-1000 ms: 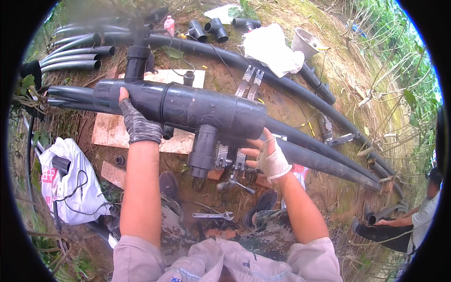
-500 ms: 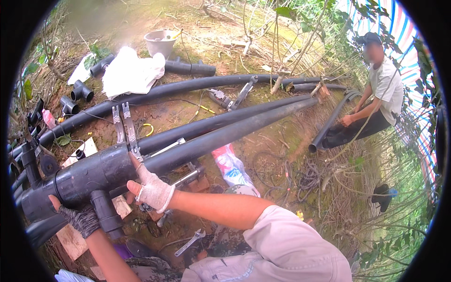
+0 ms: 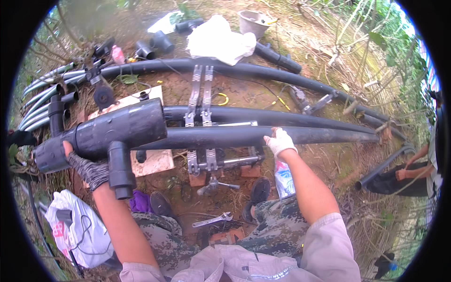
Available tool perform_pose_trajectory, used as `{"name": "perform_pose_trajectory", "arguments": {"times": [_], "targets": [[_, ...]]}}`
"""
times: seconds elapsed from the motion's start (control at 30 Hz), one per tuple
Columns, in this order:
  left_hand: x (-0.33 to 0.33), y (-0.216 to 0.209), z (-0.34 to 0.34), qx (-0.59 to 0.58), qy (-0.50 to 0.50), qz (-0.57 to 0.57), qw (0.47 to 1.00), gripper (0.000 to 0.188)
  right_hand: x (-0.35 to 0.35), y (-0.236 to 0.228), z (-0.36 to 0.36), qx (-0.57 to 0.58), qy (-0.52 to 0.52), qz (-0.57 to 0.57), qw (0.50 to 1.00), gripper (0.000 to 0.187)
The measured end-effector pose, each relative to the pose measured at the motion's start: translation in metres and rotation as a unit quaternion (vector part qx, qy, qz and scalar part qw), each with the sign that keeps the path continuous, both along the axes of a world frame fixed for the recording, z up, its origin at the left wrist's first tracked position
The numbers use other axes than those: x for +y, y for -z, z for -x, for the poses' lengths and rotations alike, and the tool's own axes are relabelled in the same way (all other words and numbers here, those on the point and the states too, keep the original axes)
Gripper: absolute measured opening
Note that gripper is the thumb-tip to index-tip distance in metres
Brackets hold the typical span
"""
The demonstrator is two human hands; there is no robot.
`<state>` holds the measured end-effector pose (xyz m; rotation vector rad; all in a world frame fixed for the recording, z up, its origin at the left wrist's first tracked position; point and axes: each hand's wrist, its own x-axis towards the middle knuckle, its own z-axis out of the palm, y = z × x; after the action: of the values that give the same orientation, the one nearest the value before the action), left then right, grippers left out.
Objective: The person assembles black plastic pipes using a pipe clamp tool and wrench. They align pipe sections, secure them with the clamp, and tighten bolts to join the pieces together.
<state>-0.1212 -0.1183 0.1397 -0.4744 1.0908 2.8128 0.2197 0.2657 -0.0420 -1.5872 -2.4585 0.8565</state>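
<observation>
A thick black pipe fitting [image 3: 123, 124] with short side branches lies across the left of the view. My left hand [image 3: 89, 169], in a dark striped fingerless glove, holds it from the near side; the thumb is up against the body and the other fingers are hidden below. My right hand [image 3: 281, 142], in a white fingerless glove, is closed over the long black pipe [image 3: 225, 137] well to the right of the fitting. Between the hands stands a metal pipe clamp frame [image 3: 230, 162], its two hinged arms [image 3: 194, 96] raised behind the pipes.
An adjustable wrench [image 3: 213, 219] lies between my feet. At left sits a white plastic bag [image 3: 77, 230]. Behind are another long pipe [image 3: 225, 69], a white sack [image 3: 221, 40], a grey bucket [image 3: 253, 23] and loose fittings. A person [image 3: 425, 169] holds pipe at far right.
My view has swung left and levelled. My right hand has left the area beside the fitting and moved right along the long pipe. My left hand stays on the fitting.
</observation>
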Motion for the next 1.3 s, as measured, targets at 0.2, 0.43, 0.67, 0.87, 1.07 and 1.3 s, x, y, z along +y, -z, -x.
{"name": "perform_pose_trajectory", "arguments": {"times": [0.2, 0.43, 0.67, 0.87, 1.07, 1.3], "targets": [[-0.045, 0.024, 0.031, 0.046, -0.045, -0.025, 0.998, 0.072, -0.049, -0.046, 0.084, -0.124, -0.291, -0.067, 0.946, 0.065], [-0.042, 0.018, 0.022, -0.026, 0.009, -0.01, 1.0, 0.075, -0.054, -0.041, 0.097, -0.187, -0.301, -0.143, 0.924, 0.055], [-0.017, 0.045, -0.002, 0.182, -0.009, 0.329, 0.927, 0.068, -0.062, -0.045, 0.099, -0.101, -0.276, -0.06, 0.954, 0.054], [-0.037, 0.044, 0.017, 0.103, 0.1, 0.036, 0.989, 0.086, -0.061, -0.045, 0.094, -0.095, -0.267, -0.067, 0.957, 0.055], [-0.026, 0.048, 0.0, 0.157, 0.048, 0.31, 0.936, 0.097, -0.054, -0.037, 0.083, -0.085, -0.269, -0.067, 0.957, 0.049], [-0.02, 0.041, -0.009, 0.156, 0.041, 0.253, 0.954, 0.093, -0.06, -0.045, 0.082, -0.07, -0.264, -0.079, 0.959, 0.051]]}}
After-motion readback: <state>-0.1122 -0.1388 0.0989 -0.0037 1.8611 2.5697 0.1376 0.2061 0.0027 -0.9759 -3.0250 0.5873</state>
